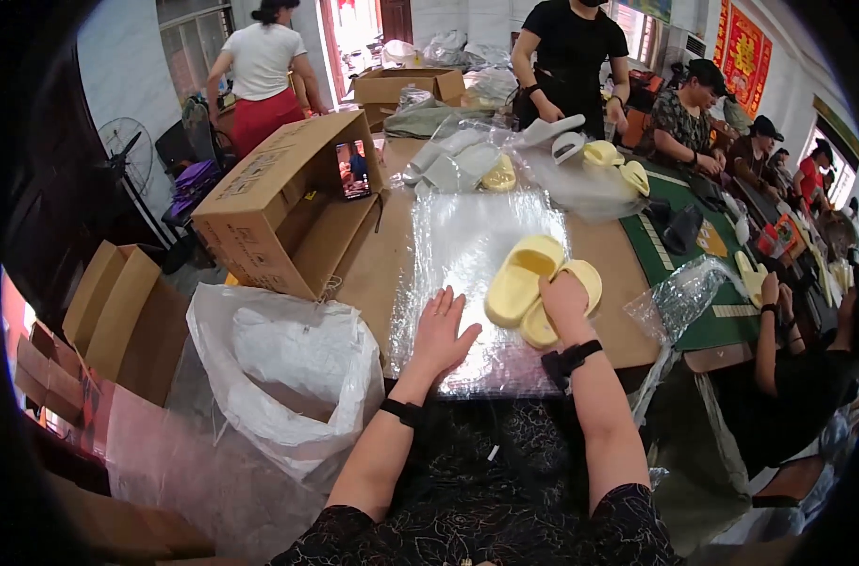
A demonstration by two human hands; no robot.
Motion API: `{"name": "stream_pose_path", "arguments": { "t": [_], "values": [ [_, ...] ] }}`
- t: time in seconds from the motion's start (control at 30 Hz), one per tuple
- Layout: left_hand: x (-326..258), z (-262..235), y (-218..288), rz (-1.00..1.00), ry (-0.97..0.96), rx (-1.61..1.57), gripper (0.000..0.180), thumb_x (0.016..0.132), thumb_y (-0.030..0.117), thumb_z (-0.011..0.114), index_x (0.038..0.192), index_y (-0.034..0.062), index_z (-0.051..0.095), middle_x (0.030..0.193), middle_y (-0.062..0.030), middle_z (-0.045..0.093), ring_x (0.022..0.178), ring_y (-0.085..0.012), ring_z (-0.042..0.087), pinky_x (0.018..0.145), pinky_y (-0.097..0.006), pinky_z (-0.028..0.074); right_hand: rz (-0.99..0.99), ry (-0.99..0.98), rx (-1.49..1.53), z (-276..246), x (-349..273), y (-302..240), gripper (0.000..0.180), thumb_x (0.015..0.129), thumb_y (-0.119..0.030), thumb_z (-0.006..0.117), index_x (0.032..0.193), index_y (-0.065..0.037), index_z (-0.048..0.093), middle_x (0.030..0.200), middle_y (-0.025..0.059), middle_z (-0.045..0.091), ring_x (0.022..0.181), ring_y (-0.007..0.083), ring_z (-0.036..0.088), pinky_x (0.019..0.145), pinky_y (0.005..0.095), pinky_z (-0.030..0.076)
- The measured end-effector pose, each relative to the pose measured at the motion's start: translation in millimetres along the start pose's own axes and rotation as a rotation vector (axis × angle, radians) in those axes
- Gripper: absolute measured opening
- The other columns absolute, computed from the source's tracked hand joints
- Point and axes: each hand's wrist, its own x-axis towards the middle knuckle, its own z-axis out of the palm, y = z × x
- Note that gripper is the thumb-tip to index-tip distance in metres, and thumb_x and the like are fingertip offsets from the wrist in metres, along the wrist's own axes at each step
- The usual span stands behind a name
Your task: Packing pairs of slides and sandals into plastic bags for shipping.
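Note:
A pair of pale yellow slippers (517,281) is in my right hand (565,302), whose fingers curl over the strap area of the right-hand slipper. The fingertips are partly hidden by the slipper. Under the pair lies a stack of clear, shiny plastic bags (467,236) on the brown tabletop. My left hand (439,330) rests flat on the near left part of that stack, fingers stretched and the thumb apart, holding nothing. Both wrists wear black bands.
An opened cardboard box (260,212) with a phone (352,170) stands at the left of the table. Below it is a white woven sack (283,453). Grey slippers (462,165) and more yellow slippers (604,154) lie at the far side. Several people work around a green conveyor (703,325) at right.

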Motion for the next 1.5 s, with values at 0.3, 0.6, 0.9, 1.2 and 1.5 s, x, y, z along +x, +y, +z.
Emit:
{"name": "stream_pose_path", "arguments": {
  "t": [0.3,0.6,0.9,1.2,1.5],
  "values": [
    [-3,-3,-7,-0.011,-0.013,0.019,0.067,0.09,0.042,0.057,0.139,-0.0027,0.045,0.149,-0.0295,0.034,0.141,-0.0412,0.03,0.118,-0.048,0.02,-0.17,0.049,0.28,-41,-69,-26,0.033,0.088,-0.032,0.057,0.081,0.0,0.058,0.077,0.022,0.062,0.073,0.0423,0.062,0.07,0.0509,0.049],
    [-2,0,-3,-0.023,-0.021,0.027,0.069,0.089,0.042,0.058,0.14,-0.0024,0.045,0.15,-0.0284,0.035,0.142,-0.0393,0.03,0.118,-0.046,0.021,-0.173,-0.028,0.125,-7,-71,2,0.034,0.088,-0.034,0.056,0.084,0.0,0.059,0.082,0.019,0.064,0.076,0.0382,0.064,0.07,0.0484,0.051],
    [-3,-2,-4,-0.022,-0.011,-0.006,0.069,0.089,0.044,0.057,0.138,-0.0031,0.047,0.149,-0.0295,0.036,0.142,-0.0386,0.029,0.118,-0.045,0.02,0.053,0.132,0.105,-4,-64,44,0.038,0.088,-0.039,0.057,0.082,-0.001,0.061,0.08,0.0212,0.066,0.077,0.042,0.064,0.071,0.0509,0.051],
    [-5,-2,-4,-0.01,0.007,-0.021,0.068,0.089,0.044,0.058,0.137,-0.0035,0.049,0.148,-0.0298,0.037,0.141,-0.0394,0.03,0.117,-0.046,0.021,0.076,0.118,0.113,-5,-68,43,0.036,0.089,-0.037,0.057,0.081,-0.002,0.058,0.082,0.0181,0.065,0.074,0.0397,0.063,0.068,0.0499,0.05],
    [-5,2,-9,-0.017,0.021,-0.038,0.068,0.088,0.044,0.059,0.138,-0.001,0.048,0.148,-0.0296,0.037,0.141,-0.04,0.03,0.118,-0.046,0.021,0.117,0.274,0.418,-22,-99,58,0.031,0.09,-0.029,0.058,0.081,0.001,0.056,0.079,0.0228,0.061,0.077,0.0427,0.06,0.067,0.0498,0.046]
  ]
}}
